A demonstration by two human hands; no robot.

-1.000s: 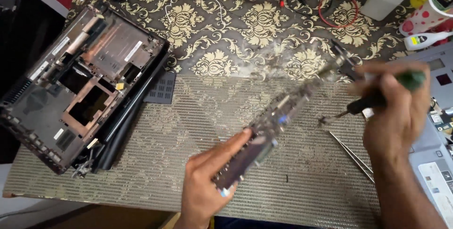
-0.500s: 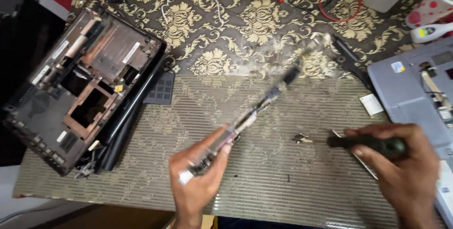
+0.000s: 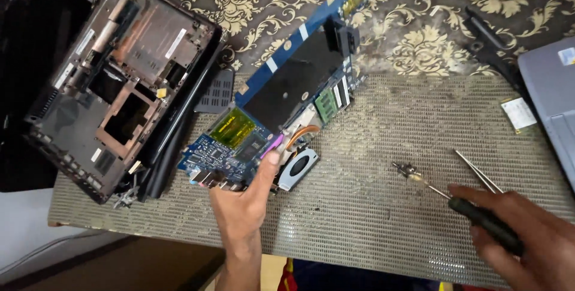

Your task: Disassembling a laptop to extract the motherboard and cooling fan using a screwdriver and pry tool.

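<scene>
My table (image 3: 419, 21) wears a gold-patterned brown cloth with a grey mesh mat (image 3: 383, 225) across the lower frame. At upper left lies a gutted laptop base (image 3: 120, 81); tweezers (image 3: 479, 171) rest at right, a small card (image 3: 518, 114) above them.

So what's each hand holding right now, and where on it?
The left hand holds the blue motherboard by its near edge, beside the fan, thumb on top. The right hand grips the screwdriver by its black handle.
</scene>
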